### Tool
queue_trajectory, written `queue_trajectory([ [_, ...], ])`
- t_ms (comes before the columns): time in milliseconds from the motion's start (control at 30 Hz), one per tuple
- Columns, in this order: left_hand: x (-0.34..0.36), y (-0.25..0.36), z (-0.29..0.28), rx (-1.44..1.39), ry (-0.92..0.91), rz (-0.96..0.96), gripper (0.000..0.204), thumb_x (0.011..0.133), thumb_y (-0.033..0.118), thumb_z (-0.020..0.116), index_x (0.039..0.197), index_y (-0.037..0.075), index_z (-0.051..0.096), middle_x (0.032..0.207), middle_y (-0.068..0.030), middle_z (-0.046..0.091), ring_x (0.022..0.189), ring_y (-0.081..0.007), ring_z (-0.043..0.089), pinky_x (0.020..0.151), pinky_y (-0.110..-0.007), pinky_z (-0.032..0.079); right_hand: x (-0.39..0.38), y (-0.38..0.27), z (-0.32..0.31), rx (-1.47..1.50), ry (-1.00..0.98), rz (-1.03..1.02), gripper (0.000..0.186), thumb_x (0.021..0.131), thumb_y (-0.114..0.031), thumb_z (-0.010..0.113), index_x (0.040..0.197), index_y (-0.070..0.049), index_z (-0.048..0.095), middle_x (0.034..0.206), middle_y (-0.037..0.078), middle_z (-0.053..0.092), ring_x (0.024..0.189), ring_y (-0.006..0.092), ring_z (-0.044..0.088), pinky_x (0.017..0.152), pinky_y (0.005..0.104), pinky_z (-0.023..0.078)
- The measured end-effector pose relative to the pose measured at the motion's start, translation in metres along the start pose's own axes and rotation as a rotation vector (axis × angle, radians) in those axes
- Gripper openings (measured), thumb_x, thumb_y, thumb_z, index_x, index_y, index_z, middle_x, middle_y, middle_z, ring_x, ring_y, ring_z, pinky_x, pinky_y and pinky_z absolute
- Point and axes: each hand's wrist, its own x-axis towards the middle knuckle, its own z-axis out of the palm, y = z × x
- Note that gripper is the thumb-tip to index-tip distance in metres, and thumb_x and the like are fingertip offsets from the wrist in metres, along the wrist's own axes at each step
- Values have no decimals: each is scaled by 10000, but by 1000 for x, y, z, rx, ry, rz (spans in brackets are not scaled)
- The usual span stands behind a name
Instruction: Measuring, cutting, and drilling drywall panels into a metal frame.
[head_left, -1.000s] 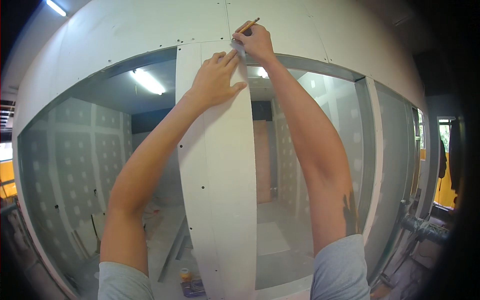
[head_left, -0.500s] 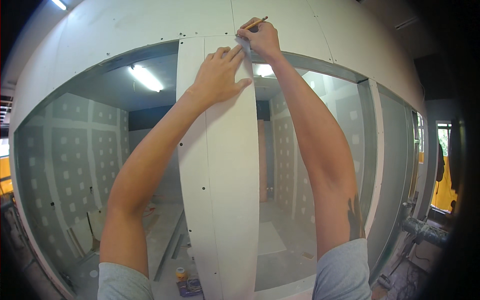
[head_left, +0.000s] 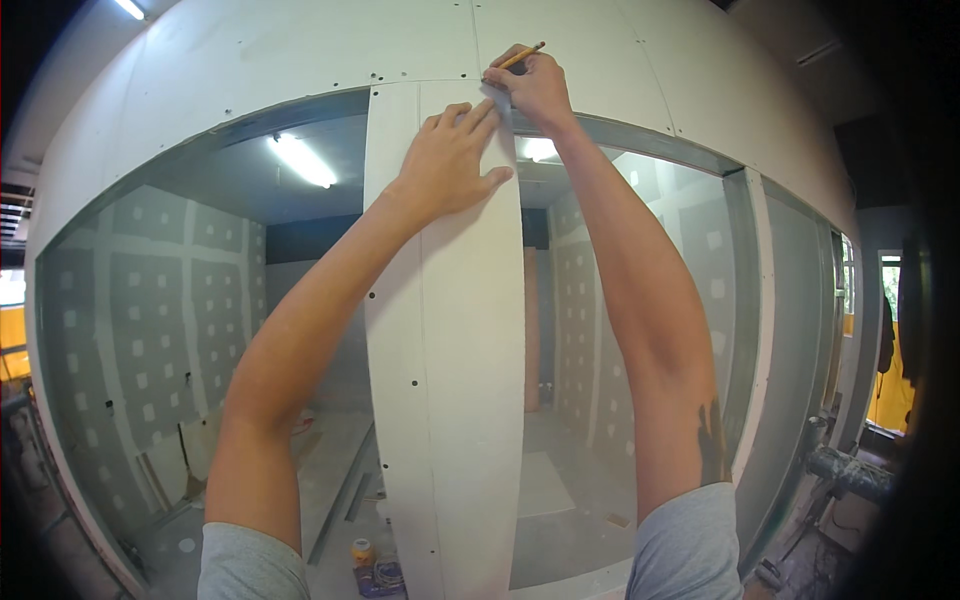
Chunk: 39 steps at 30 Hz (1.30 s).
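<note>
A tall, narrow white plasterboard strip (head_left: 472,330) stands upright between two framed openings, with a thin line running down its length. Near its top my left hand (head_left: 458,152) lies flat against it, fingers stretched upward and thumb out to the right. My right hand (head_left: 535,92) grips a yellow pencil (head_left: 522,56), whose lower end is at the strip's top right corner. There the strip meets the white board (head_left: 290,50) above, close to a vertical seam. Dark screw heads dot both boards. The pencil's tip is hidden by my fingers.
Through the openings I see grey walls with white filler patches (head_left: 140,310) and a lit tube lamp (head_left: 305,160). Metal channels (head_left: 342,490) and a small yellow-labelled tub (head_left: 362,550) lie on the floor. A dark pipe (head_left: 850,470) is at the far right.
The view has shifted slightly, so everything sits a little lower and further right. My hands keep nearly the same places on the board, with the pencil still in my right hand.
</note>
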Motion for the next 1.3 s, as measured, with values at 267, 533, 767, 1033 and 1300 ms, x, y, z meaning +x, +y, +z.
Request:
queue_trajectory([
  [267,3,5,0,-4,-2,13,738,928,481,612,1500,49,436,1593,-101,401,1428,-319,387,1154,-453,365,7,17,-18,304,-10,96,116,875,-90,758,915,13,722,832,81,743,746,144,707,716,282,564],
  [533,2,2,-7,33,-38,21,730,933,470,606,1511,62,426,1609,-81,382,1426,-317,387,1153,-458,365,-21,16,-36,198,76,57,164,876,-122,764,946,16,709,829,91,735,776,160,705,713,299,551],
  [767,6,4,-10,26,-81,24,726,926,464,615,1508,68,434,1608,-79,388,1423,-324,389,1152,-464,365,-28,17,-29,13,108,51,162,826,-132,780,902,0,727,833,123,743,765,228,718,736,352,554],
  [1033,7,4,-15,45,-102,37,741,934,465,615,1533,84,404,1618,-65,373,1427,-327,377,1169,-454,350,-23,11,-24,-142,151,101,193,754,-150,826,838,-1,736,825,186,739,792,326,729,768,399,567],
  [1300,7,8,-15,59,-130,34,740,959,484,587,1548,84,385,1621,-63,367,1416,-333,378,1192,-447,327,-27,23,-22,-86,208,103,200,741,-164,836,794,-5,728,808,180,724,813,347,711,811,436,548],
])
